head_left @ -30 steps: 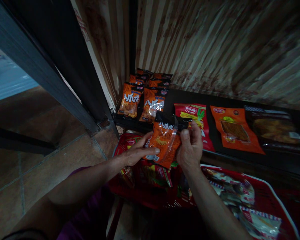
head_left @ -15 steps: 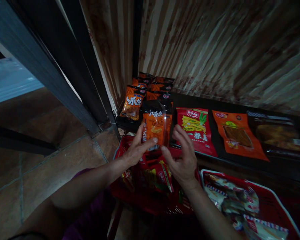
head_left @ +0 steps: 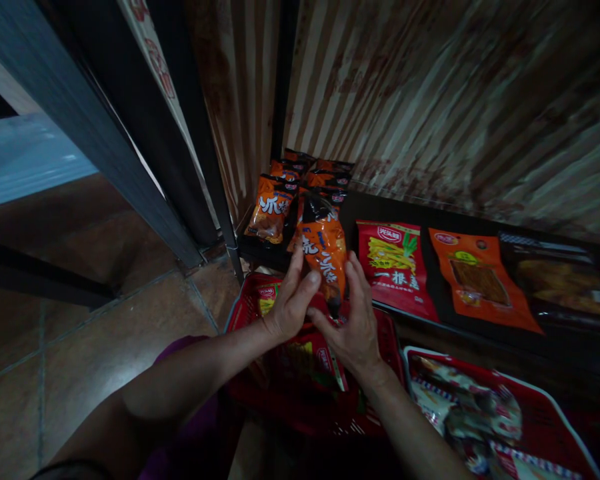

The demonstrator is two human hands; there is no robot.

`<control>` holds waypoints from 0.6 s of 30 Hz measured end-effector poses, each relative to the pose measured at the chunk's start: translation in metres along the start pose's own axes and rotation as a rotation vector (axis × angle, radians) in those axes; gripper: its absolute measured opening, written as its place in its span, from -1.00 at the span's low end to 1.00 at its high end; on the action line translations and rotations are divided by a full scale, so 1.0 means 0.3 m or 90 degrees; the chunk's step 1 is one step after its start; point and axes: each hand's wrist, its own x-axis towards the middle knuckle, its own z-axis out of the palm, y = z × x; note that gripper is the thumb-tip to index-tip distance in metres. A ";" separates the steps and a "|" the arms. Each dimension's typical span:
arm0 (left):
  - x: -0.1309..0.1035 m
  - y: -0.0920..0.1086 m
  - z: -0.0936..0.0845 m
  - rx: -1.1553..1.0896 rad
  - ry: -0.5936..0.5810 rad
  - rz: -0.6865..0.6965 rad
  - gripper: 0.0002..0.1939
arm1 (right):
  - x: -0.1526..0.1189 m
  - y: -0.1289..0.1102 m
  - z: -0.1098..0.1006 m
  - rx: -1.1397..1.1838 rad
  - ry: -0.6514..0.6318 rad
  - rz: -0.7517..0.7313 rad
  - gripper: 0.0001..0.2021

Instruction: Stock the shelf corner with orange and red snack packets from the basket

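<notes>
An orange and black snack packet (head_left: 330,250) is held tilted between my two hands, over the near edge of the shelf. My left hand (head_left: 293,300) is at its left side, fingers against the wrapper. On its right side my right hand (head_left: 353,327) touches the packet with its fingertips, thumb below. Behind it, several similar orange packets (head_left: 273,207) stand in two rows at the shelf's left end. A red packet (head_left: 393,267) lies on the shelf right of my hands.
A red basket (head_left: 237,313) with red packets sits below my hands. Another red basket (head_left: 545,393) at lower right holds white packets. An orange bag (head_left: 480,277) and a dark bag (head_left: 565,273) lie on the shelf. Dark posts (head_left: 145,133) rise at left.
The packet between my hands has turned, its face now slanted and its bottom end lower. My right hand has closed in to touch it. The view has shifted slightly.
</notes>
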 end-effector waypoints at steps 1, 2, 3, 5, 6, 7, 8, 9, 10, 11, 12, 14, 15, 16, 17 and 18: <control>-0.003 -0.004 -0.001 0.036 -0.017 0.022 -0.35 | -0.001 0.000 -0.002 0.002 0.013 0.022 -0.19; -0.004 -0.007 -0.002 0.071 -0.034 0.050 -0.35 | -0.003 -0.001 -0.006 0.005 0.031 0.046 -0.23; -0.005 -0.009 -0.002 0.102 -0.052 0.081 -0.35 | -0.005 0.000 -0.010 0.010 0.055 0.073 -0.27; -0.005 -0.010 0.000 0.153 -0.080 0.136 -0.36 | -0.009 0.001 -0.018 0.029 0.104 0.130 -0.34; -0.005 -0.010 0.003 0.172 -0.089 0.157 -0.37 | -0.011 0.002 -0.022 0.046 0.129 0.162 -0.38; -0.005 -0.010 0.006 0.190 -0.093 0.170 -0.38 | -0.013 0.003 -0.025 0.071 0.150 0.196 -0.41; -0.005 -0.010 0.010 0.203 -0.095 0.181 -0.39 | -0.015 0.004 -0.027 0.108 0.167 0.235 -0.43; -0.005 -0.011 0.015 0.209 -0.093 0.184 -0.40 | -0.016 0.004 -0.028 0.155 0.187 0.278 -0.45; -0.005 -0.013 0.019 0.206 -0.089 0.181 -0.40 | -0.016 0.005 -0.029 0.209 0.206 0.324 -0.45; -0.005 -0.016 0.024 0.197 -0.081 0.171 -0.40 | -0.014 0.005 -0.029 0.270 0.227 0.371 -0.44; -0.004 -0.019 0.029 0.185 -0.066 0.155 -0.40 | -0.011 0.004 -0.030 0.339 0.249 0.415 -0.43; 0.001 -0.029 0.036 0.169 -0.014 0.115 -0.43 | 0.000 0.000 -0.032 0.464 0.286 0.479 -0.42; 0.005 -0.034 0.039 0.174 0.017 0.098 -0.45 | 0.007 -0.002 -0.035 0.514 0.295 0.499 -0.43; 0.009 -0.040 0.042 0.189 0.044 0.090 -0.48 | 0.014 -0.005 -0.038 0.557 0.301 0.515 -0.44; 0.013 -0.047 0.043 0.212 0.065 0.088 -0.51 | 0.022 -0.007 -0.041 0.593 0.308 0.530 -0.46; 0.016 -0.055 0.044 0.236 0.076 0.089 -0.53 | 0.029 -0.008 -0.044 0.623 0.313 0.547 -0.48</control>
